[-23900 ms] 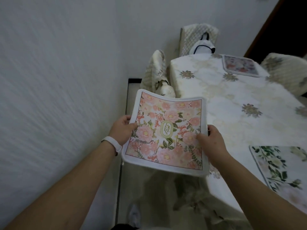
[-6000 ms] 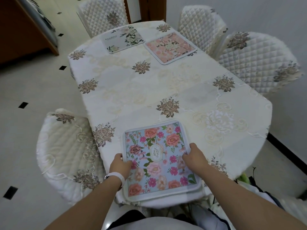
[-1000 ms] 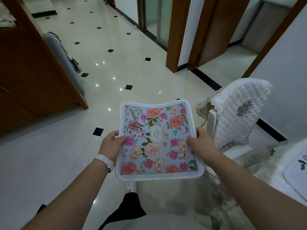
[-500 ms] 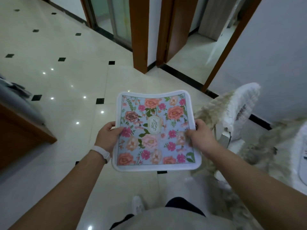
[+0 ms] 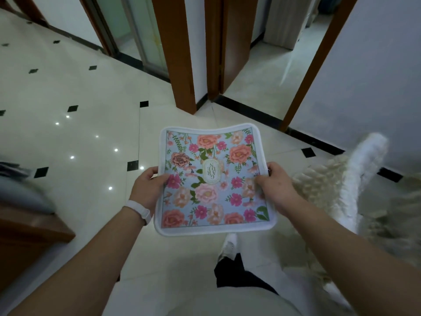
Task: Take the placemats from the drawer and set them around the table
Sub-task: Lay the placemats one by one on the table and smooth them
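The blue floral placemat is in the air over the tiled floor, held level by 2 hands: the left hand pinches its left edge, thumb on top, and the right hand grips the right edge likewise. This 1 mat is out of the drawer but not yet laid, so the task is unfinished. A quilted chair stands just to the right, the blurred pale cloth beyond it may be the table, and how many places are set cannot be told.

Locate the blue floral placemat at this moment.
Head view, centre: the blue floral placemat is held above the tiled floor between the left hand and right hand, a quilted chair to its right.
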`<action>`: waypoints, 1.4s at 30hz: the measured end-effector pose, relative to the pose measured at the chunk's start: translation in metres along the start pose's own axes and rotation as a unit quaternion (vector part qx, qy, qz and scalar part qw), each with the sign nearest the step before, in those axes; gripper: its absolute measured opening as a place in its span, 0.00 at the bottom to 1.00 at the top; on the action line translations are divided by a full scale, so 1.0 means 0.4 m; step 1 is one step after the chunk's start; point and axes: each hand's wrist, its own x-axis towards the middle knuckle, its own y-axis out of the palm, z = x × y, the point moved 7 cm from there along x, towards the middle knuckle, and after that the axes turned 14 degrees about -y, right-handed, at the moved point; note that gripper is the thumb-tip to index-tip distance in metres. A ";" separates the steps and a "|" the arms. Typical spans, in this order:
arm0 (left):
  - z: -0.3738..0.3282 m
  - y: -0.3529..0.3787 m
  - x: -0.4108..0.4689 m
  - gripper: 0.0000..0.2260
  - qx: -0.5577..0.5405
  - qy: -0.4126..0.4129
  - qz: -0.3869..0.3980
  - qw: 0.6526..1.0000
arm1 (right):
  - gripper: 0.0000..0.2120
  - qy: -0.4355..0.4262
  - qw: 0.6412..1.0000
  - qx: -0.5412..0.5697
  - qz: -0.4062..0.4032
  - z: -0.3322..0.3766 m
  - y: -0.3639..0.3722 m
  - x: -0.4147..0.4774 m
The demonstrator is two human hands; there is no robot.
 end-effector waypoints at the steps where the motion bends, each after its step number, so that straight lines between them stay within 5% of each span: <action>1: -0.038 0.018 0.030 0.07 0.005 0.002 -0.004 1.000 | 0.07 -0.001 1.000 0.006 0.001 0.008 -0.002 0.047; 12: -0.412 0.401 0.267 0.06 0.067 0.049 0.048 0.995 | 0.07 0.018 0.996 0.055 -0.067 0.082 -0.219 0.428; 25: -0.618 0.892 0.611 0.07 0.153 0.017 0.188 0.970 | 0.06 0.082 0.969 0.045 -0.230 -0.008 -0.448 0.704; 35: -0.874 1.281 0.879 0.04 0.219 -0.001 0.303 0.928 | 0.08 0.108 0.930 0.025 -0.352 0.064 -0.564 0.978; 42: -0.903 1.571 0.889 0.02 0.291 -0.015 0.384 0.876 | 0.09 0.163 0.877 0.062 -0.448 0.022 -0.655 0.971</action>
